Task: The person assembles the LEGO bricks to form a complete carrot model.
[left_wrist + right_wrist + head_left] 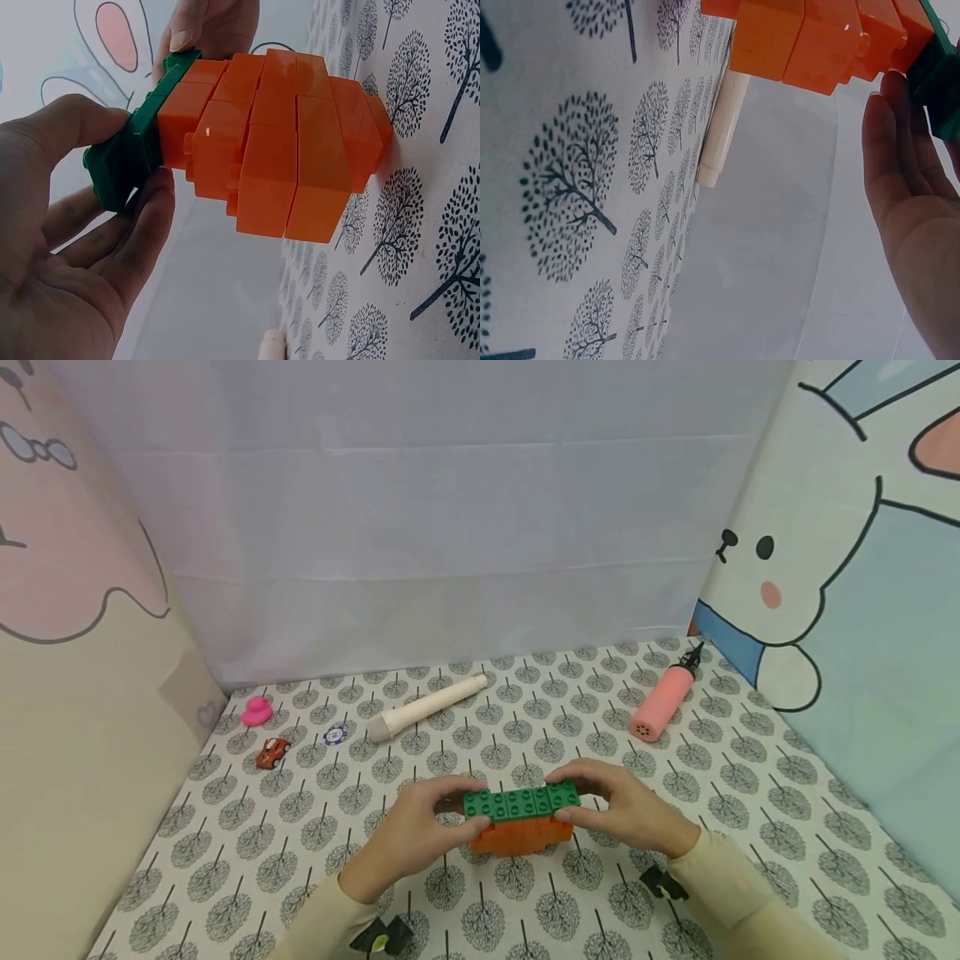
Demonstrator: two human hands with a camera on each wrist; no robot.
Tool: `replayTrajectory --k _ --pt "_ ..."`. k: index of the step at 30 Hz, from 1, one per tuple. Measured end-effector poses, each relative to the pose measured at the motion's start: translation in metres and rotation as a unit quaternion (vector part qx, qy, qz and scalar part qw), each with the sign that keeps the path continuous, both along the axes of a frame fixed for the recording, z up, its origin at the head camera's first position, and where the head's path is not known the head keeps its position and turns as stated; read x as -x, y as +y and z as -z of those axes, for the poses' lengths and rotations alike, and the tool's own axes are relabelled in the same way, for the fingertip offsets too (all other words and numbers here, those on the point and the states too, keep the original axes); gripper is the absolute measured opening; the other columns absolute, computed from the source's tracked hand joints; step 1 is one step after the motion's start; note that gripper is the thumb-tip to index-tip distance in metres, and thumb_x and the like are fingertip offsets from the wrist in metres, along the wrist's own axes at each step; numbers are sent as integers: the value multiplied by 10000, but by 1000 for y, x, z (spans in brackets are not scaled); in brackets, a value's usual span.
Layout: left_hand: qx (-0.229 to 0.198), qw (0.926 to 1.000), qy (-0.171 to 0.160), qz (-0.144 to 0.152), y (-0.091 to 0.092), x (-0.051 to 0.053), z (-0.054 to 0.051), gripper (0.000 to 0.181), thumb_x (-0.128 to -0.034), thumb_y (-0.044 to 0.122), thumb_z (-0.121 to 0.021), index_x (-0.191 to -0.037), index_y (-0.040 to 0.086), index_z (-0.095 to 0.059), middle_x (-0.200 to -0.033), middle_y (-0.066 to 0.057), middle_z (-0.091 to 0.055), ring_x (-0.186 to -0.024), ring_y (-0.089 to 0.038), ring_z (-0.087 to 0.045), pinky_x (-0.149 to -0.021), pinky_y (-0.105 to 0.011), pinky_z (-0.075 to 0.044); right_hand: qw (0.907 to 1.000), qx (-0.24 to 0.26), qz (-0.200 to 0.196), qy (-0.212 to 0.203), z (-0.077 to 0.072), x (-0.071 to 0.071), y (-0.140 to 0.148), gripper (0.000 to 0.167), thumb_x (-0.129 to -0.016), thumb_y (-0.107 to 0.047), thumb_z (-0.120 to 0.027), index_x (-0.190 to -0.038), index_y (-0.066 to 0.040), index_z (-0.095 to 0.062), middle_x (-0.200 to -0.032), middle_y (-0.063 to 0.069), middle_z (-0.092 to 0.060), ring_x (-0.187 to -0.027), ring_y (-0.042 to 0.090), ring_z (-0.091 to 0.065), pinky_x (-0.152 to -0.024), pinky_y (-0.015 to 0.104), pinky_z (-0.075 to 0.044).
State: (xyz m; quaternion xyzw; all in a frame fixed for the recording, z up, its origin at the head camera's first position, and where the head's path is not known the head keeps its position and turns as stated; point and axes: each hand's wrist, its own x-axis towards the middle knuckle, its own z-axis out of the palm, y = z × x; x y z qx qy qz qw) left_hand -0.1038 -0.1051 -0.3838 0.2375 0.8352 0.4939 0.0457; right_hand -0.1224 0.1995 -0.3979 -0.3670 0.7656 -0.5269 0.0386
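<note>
An orange toy-brick build [517, 839], stepped and wider in its middle, stands upright on the patterned cloth. Across its top runs a row of green toy bricks [522, 803], studs up. My left hand [420, 828] pinches the left end of this row between thumb and fingers. At the opposite end my right hand [626, 802] pinches the green bricks in the same way. In the left wrist view the green bricks [142, 127] sit against the narrow top of the orange build [285, 142]. The right wrist view shows only part of the build [802, 37].
Behind the hands lies a cream-coloured microphone-shaped stick [427, 706]. A pink pump-like cylinder with a black nozzle [663, 697] lies at back right. To the left are a pink rubber duck [257, 711], a red toy car [272, 752] and a poker chip [335, 734].
</note>
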Motion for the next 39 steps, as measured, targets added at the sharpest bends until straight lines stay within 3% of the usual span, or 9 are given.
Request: replayTrajectory --k 9,13,18,21,27,31,39 --pt "-59 9997 -222 -10 0 1 -2 381 -836 228 -805 -1185 117 -700 -991 10 -718 -895 -112 -700 -821 -265 -588 9999 -64 52 70 -1 0 -1 386 -911 -54 -709 -1280 -118 -617 -1170 38 -651 -1032 150 -652 -943 322 -550" --pt "-36 10000 -45 49 0 1 -1 393 -836 226 -805 -1190 97 -694 -1031 11 -709 -915 -110 -692 -844 -260 -583 9996 -234 160 79 -1 -1 -1 400 -911 -79 -717 -1294 -133 -612 -1176 28 -654 -1022 152 -653 -940 325 -548" --pt "47 9998 185 108 -5 1 3 528 -811 279 -823 -1266 77 -648 -1140 21 -681 -997 -130 -660 -920 -319 -566 9964 -735 408 -78 -2 -3 5 562 -910 -208 -741 -1422 -153 -517 -1295 66 -612 -1081 174 -630 -955 405 -541" --pt "301 9995 80 62 -12 -1 8 578 -788 293 -838 -1289 88 -638 -1169 34 -667 -1032 -149 -643 -950 -342 -552 9914 -1205 503 -10 0 -5 10 583 -891 -316 -756 -1411 -195 -523 -1285 5 -613 -1088 156 -611 -949 428 -538" --pt "1191 9927 -160 46 -25 -5 26 542 -796 382 -817 -1249 133 -654 -1134 7 -665 -999 -149 -636 -903 -293 -559 9843 -1712 373 189 9 -4 16 331 -892 -355 -746 -1192 -260 -645 -1075 -141 -649 -984 163 -646 -885 372 -560" --pt "1040 9944 -207 36 -24 -5 32 454 -819 374 -796 -1206 166 -683 -1086 46 -687 -954 -123 -651 -872 -269 -565 9831 -1785 392 135 11 -3 16 325 -901 -361 -733 -1184 -214 -668 -1055 -121 -665 -952 147 -657 -864 344 -569" --pt "711 9973 -141 91 -15 -3 33 294 -845 329 -782 -1114 227 -724 -1038 132 -701 -914 -39 -659 -864 -240 -565 9841 -1711 408 -230 13 -1 17 283 -908 -382 -716 -1133 -212 -695 -1063 -115 -682 -978 119 -666 -890 329 -566"
